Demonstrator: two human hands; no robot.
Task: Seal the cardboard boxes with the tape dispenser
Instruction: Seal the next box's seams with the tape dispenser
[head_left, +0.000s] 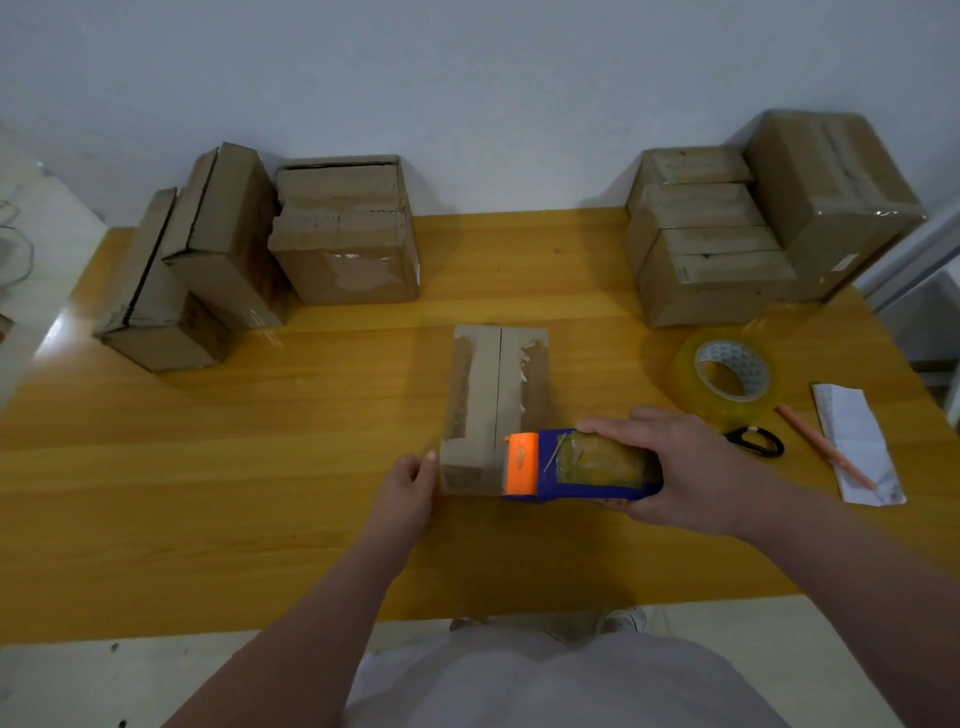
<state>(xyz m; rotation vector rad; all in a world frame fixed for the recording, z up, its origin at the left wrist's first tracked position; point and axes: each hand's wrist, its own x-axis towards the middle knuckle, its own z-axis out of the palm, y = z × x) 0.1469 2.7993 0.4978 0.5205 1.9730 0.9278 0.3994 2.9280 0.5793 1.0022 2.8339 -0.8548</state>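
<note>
Wrapped tight around the blue tape dispenser (587, 465), the right hand (696, 467) holds its orange end on the near end of the box (493, 384) in the middle of the table (260, 467). The left hand (408, 488) presses its fingers against the box's near left side. A tape roll (727, 374) lies just right.

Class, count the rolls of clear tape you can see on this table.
2. One loose roll lies on the table right of the middle box; the second roll sits inside the blue dispenser gripped by the right hand. Others may be hidden.
</note>
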